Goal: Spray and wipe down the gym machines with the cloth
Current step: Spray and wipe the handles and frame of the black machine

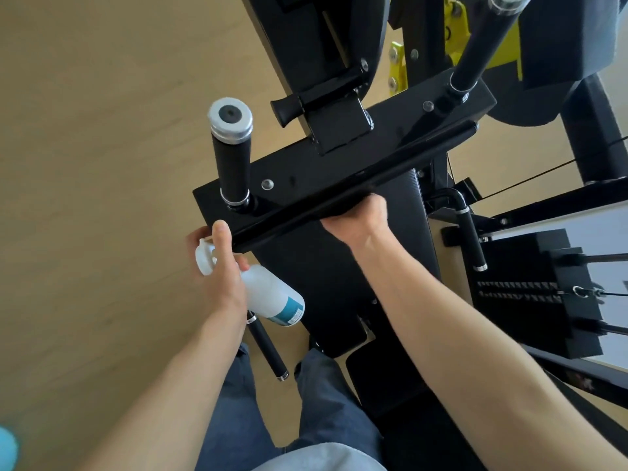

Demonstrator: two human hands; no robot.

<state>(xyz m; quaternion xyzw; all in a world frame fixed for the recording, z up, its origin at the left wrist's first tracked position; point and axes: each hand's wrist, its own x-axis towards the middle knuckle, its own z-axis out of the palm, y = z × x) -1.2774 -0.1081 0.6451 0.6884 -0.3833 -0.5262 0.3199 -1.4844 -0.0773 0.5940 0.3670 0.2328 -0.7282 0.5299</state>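
A black gym machine fills the middle of the head view, with a flat black cross plate (339,158) and an upright rubber handle (232,164) at its left end. My left hand (221,270) grips a white spray bottle (272,297) by its neck, nozzle pointing up-left, just below the plate's left corner. My right hand (363,220) is tucked against the plate's near edge, fingers curled round a dark bunched cloth (343,209) that is pressed to the edge. The cloth is mostly hidden under the plate and fingers.
A black padded seat (339,283) lies below the plate. A second upright handle (475,45) and yellow frame parts (397,69) are farther back. A weight stack (530,290) with cables stands on the right. Side handles (268,348) jut by my legs. Wooden floor (102,164) spreads left.
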